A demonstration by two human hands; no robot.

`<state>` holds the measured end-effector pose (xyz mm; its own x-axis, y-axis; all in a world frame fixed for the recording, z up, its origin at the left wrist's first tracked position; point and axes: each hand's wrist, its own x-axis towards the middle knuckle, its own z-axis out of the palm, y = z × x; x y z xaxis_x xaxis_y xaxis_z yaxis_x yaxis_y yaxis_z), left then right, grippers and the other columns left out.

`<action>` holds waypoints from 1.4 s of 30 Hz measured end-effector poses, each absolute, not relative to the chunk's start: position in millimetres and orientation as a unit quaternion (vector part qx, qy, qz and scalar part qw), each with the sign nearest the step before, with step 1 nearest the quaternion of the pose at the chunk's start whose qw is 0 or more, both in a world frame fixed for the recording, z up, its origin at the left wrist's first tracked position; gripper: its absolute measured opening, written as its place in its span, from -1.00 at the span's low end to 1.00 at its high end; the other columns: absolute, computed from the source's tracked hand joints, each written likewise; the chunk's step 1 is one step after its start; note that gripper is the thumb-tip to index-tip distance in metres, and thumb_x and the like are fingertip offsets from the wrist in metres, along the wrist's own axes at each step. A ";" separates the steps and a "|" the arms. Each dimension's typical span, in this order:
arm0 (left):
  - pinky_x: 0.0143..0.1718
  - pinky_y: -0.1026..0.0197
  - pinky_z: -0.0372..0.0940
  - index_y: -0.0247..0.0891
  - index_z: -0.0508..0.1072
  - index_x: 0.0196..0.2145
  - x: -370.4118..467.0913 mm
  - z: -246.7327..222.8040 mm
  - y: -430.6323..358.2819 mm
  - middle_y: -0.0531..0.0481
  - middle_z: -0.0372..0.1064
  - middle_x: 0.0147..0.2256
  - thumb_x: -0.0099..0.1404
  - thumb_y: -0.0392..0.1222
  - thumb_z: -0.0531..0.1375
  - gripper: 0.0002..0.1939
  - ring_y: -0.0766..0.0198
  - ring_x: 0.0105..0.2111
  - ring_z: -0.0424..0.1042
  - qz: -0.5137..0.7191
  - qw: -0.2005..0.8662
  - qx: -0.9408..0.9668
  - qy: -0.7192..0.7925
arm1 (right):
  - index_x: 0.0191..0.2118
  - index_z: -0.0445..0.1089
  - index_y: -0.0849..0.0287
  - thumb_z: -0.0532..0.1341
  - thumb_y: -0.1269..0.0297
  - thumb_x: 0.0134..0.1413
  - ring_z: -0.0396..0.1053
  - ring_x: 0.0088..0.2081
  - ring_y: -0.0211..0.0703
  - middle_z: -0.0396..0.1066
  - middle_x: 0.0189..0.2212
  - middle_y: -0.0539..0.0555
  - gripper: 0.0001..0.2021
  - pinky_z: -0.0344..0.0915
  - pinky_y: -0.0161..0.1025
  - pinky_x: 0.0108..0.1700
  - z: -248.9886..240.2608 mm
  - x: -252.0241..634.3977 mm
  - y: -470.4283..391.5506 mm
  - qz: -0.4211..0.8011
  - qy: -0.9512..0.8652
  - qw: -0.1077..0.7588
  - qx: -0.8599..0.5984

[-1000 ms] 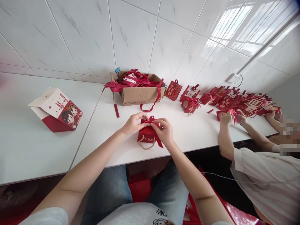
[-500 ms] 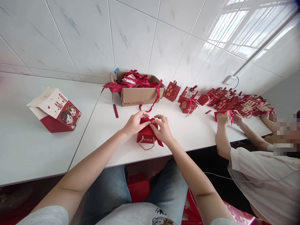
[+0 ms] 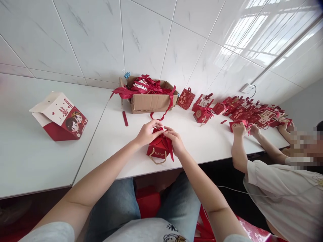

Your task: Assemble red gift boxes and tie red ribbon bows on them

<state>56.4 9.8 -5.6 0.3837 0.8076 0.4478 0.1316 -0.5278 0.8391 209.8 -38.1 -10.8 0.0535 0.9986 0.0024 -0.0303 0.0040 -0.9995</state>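
Observation:
A small red gift box [image 3: 158, 149] with a twisted rope handle stands on the white table between my hands. Red ribbon [image 3: 169, 144] is gathered at its top, and one tail hangs down the box's right side. My left hand [image 3: 148, 133] pinches the ribbon from the left, thumb and fingers together over the box top. From the right, my right hand [image 3: 173, 137] has its fingers closed on the same ribbon, close to the left fingertips. The knot itself is mostly hidden by the fingers.
Behind the hands is a cardboard box [image 3: 151, 103] full of red ribbons. A white-and-red carton [image 3: 63, 117] stands at left, a red strip [image 3: 125, 119] nearer. Several red boxes [image 3: 202, 115] line the right side, where another person's hands [image 3: 241, 129] hold one.
My right hand's fingers have drawn in and lowered over the ribbon. The ribbon tail hangs closer to the box, and more of the box front shows. The view has shifted slightly.

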 end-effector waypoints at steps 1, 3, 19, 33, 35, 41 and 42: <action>-0.08 0.15 0.31 -0.23 0.33 -0.25 56.6 -5.6 10.7 -0.01 0.41 -0.27 0.17 -0.13 0.24 -0.78 0.23 -0.21 0.43 0.454 0.369 0.748 0.313 | -0.55 0.43 0.19 0.24 0.20 -0.12 0.20 0.16 0.03 0.31 0.05 0.15 -0.83 0.24 -0.17 0.09 -11.9 208.1 -37.6 0.495 -0.467 0.529 -0.507; -0.07 0.14 0.30 -0.23 0.32 -0.20 55.2 -4.0 11.6 -0.02 0.41 -0.25 0.17 -0.14 0.23 -0.75 0.23 -0.19 0.43 0.455 0.348 0.756 0.317 | -0.55 0.43 0.18 0.23 0.21 -0.12 0.19 0.16 0.03 0.33 0.02 0.13 -0.83 0.24 -0.17 0.07 -13.4 204.9 -37.2 0.493 -0.445 0.541 -0.516; -0.24 0.15 0.30 -0.26 0.41 -0.39 46.6 7.6 -0.9 -0.03 0.42 -0.36 0.26 -0.24 0.08 -0.86 0.19 -0.29 0.38 0.330 0.178 0.879 0.294 | -0.45 0.46 0.13 0.17 0.13 0.02 0.03 0.27 0.04 0.30 0.04 0.17 -0.78 0.13 -0.05 0.20 -10.9 195.3 -54.7 0.367 -0.467 0.533 -0.602; -0.27 0.19 0.30 -0.27 0.42 -0.35 43.9 12.1 4.6 -0.06 0.40 -0.34 0.33 -0.27 -0.01 -0.78 0.22 -0.30 0.38 0.267 0.128 0.929 0.222 | -0.47 0.48 0.09 0.20 0.10 -0.04 0.03 0.26 0.05 0.30 0.04 0.13 -0.79 0.12 -0.05 0.19 -13.1 200.6 -57.9 0.376 -0.478 0.509 -0.610; -0.29 0.21 0.29 -0.27 0.42 -0.36 44.7 11.5 5.5 -0.05 0.40 -0.35 0.32 -0.29 0.00 -0.79 0.24 -0.33 0.37 0.275 0.123 0.930 0.212 | -0.49 0.47 0.10 0.20 0.10 -0.03 0.04 0.26 0.04 0.30 0.03 0.12 -0.79 0.12 -0.06 0.18 -13.5 200.3 -58.4 0.379 -0.478 0.512 -0.605; -0.36 0.27 0.27 -0.26 0.35 -0.43 48.1 10.7 2.7 -0.01 0.36 -0.41 0.26 -0.29 0.03 -0.85 0.29 -0.40 0.34 0.321 0.099 0.917 0.215 | -0.47 0.46 0.10 0.17 0.10 0.02 0.10 0.22 0.02 0.34 0.00 0.10 -0.77 0.09 -0.07 0.19 -14.0 194.5 -59.7 0.324 -0.474 0.527 -0.626; -0.39 0.28 0.25 -0.26 0.33 -0.44 48.6 10.8 1.8 -0.01 0.34 -0.42 0.26 -0.30 0.03 -0.85 0.30 -0.42 0.33 0.325 0.083 0.916 0.220 | -0.45 0.46 0.10 0.18 0.10 0.02 0.11 0.21 0.02 0.33 0.02 0.10 -0.78 0.07 -0.06 0.20 -13.9 192.5 -60.2 0.311 -0.470 0.529 -0.634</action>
